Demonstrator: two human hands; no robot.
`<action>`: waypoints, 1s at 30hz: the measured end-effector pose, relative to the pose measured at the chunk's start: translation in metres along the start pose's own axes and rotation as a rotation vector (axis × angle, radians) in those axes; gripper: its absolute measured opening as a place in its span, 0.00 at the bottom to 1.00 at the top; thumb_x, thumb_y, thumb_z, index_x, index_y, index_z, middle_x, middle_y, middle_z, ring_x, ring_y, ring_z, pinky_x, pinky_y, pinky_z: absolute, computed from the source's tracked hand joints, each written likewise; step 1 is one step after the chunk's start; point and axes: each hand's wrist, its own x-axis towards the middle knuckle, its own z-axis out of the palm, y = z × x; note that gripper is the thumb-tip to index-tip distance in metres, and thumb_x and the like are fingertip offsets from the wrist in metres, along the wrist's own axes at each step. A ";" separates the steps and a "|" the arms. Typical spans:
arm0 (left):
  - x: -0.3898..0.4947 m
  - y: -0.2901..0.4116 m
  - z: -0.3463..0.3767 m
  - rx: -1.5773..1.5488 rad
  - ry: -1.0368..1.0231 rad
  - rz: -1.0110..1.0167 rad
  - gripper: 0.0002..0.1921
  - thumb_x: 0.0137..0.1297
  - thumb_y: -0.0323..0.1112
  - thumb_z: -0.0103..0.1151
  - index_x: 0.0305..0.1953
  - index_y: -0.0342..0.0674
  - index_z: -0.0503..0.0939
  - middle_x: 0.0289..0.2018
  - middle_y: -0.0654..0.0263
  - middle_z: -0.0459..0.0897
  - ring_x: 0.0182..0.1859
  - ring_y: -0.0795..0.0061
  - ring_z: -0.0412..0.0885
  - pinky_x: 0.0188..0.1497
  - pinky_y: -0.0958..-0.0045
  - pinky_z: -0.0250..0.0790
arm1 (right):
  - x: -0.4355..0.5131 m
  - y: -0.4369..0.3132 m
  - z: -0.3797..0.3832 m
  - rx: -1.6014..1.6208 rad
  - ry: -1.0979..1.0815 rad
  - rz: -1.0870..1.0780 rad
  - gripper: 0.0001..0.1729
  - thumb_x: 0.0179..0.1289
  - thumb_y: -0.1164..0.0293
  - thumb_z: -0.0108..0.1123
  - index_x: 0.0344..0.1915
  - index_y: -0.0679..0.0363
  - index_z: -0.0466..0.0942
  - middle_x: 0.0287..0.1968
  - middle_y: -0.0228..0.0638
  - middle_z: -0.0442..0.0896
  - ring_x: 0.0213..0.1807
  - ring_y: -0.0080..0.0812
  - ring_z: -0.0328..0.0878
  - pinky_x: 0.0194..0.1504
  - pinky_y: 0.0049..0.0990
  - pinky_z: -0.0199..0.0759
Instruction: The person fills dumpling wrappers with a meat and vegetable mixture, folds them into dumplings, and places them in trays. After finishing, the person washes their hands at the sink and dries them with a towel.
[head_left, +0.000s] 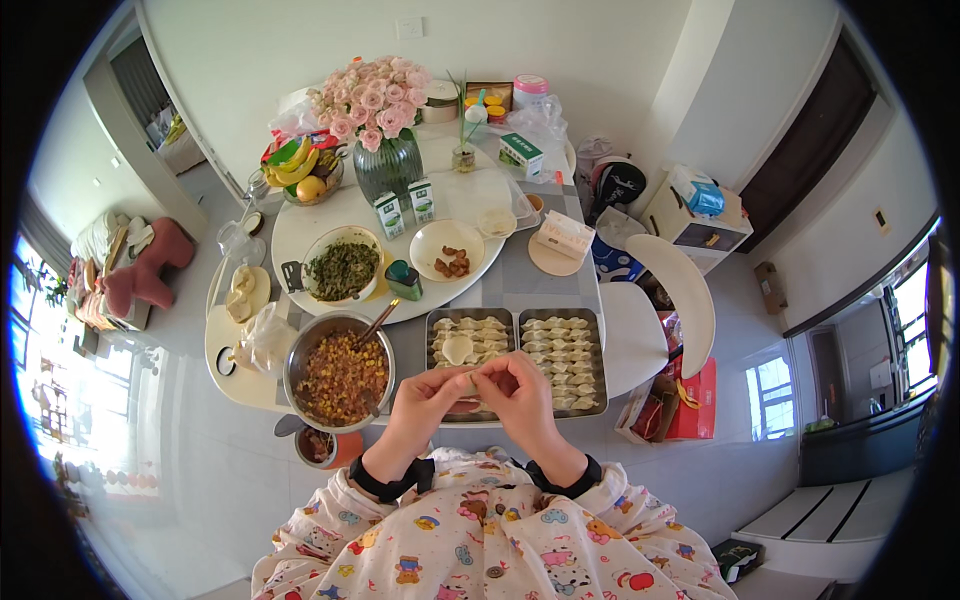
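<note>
My left hand (426, 405) and my right hand (520, 394) meet over the left metal tray (430, 324), fingertips pinched on a small piece of pale dough (469, 385), apparently a dumpling. My fingers cover most of it. A round dough wrapper (457, 349) lies on top of the dumplings (487, 328) in that tray. Beside it, the right metal tray (602, 358) holds rows of pleated dumplings (556, 343). Left of my hands stands a stainless steel bowl (289, 379) of minced filling with corn (339, 375), with chopsticks (381, 318) leaning in it.
A bowl of chopped greens (342, 270), a green-capped bottle (404, 280) and a plate with brown pieces (452, 262) stand behind. Farther back are a vase of pink roses (388, 165) and a fruit bowl (309, 180). A white chair (675, 300) is at the right, an orange bin (346, 448) below the table's edge.
</note>
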 end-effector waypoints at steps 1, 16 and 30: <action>0.000 -0.001 0.001 0.059 0.032 0.004 0.16 0.75 0.34 0.57 0.56 0.29 0.80 0.47 0.59 0.86 0.49 0.72 0.85 0.54 0.70 0.81 | 0.000 0.001 0.000 0.007 -0.005 -0.003 0.04 0.62 0.78 0.68 0.35 0.60 0.81 0.33 0.26 0.74 0.26 0.15 0.67 0.28 0.18 0.61; 0.005 -0.013 -0.001 0.219 0.180 0.319 0.08 0.69 0.31 0.63 0.44 0.37 0.88 0.59 0.60 0.81 0.58 0.74 0.76 0.58 0.74 0.68 | 0.010 0.014 -0.013 -0.196 -0.093 -0.438 0.07 0.63 0.72 0.68 0.40 0.61 0.85 0.34 0.35 0.81 0.32 0.36 0.77 0.34 0.29 0.71; -0.004 0.020 -0.015 0.817 0.116 0.634 0.07 0.64 0.28 0.67 0.43 0.37 0.87 0.31 0.64 0.82 0.30 0.72 0.78 0.31 0.73 0.69 | 0.012 -0.007 -0.011 -0.281 -0.055 -0.487 0.07 0.62 0.74 0.67 0.39 0.63 0.81 0.30 0.39 0.82 0.30 0.43 0.80 0.30 0.35 0.73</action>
